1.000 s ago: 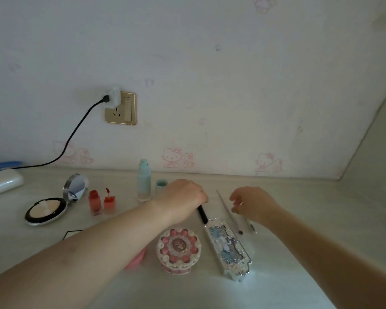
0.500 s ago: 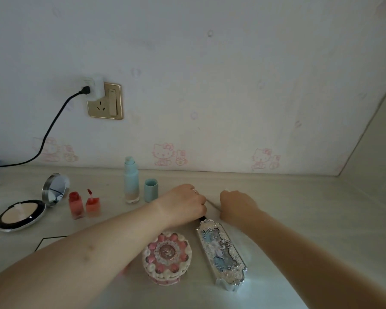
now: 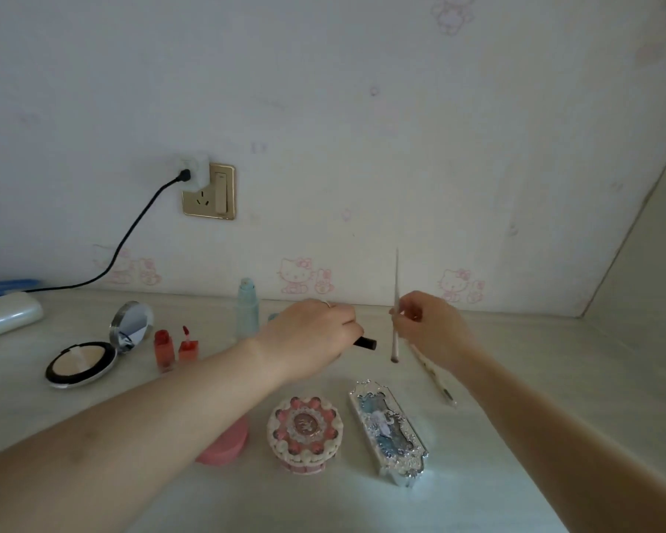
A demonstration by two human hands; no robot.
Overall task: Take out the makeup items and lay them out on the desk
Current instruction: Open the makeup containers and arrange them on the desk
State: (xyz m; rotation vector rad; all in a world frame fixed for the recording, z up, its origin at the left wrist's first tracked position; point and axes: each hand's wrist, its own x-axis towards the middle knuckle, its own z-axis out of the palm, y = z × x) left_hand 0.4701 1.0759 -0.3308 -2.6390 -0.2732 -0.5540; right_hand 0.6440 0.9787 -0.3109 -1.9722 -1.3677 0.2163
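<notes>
My right hand (image 3: 425, 325) holds a thin white makeup brush (image 3: 395, 313) nearly upright above the desk, tip down. My left hand (image 3: 310, 336) is closed on a black tube (image 3: 366, 342) whose end sticks out to the right. A second thin pencil (image 3: 433, 375) lies on the desk under my right wrist. In front of my hands sit a round cake-shaped compact (image 3: 304, 432) and a silver ornate palette (image 3: 389, 428). A pink round case (image 3: 225, 442) is partly hidden by my left forearm.
On the left lie an open powder compact (image 3: 81, 363) with its mirror up, two red lip tints (image 3: 175, 348) and a pale blue bottle (image 3: 247, 309). A white box (image 3: 4, 315) sits far left. A wall socket (image 3: 208, 192) with a black cable is behind.
My right hand has lifted the thin white brush off the desk and turned it upright. My left hand has picked up the black tube and raised it slightly.
</notes>
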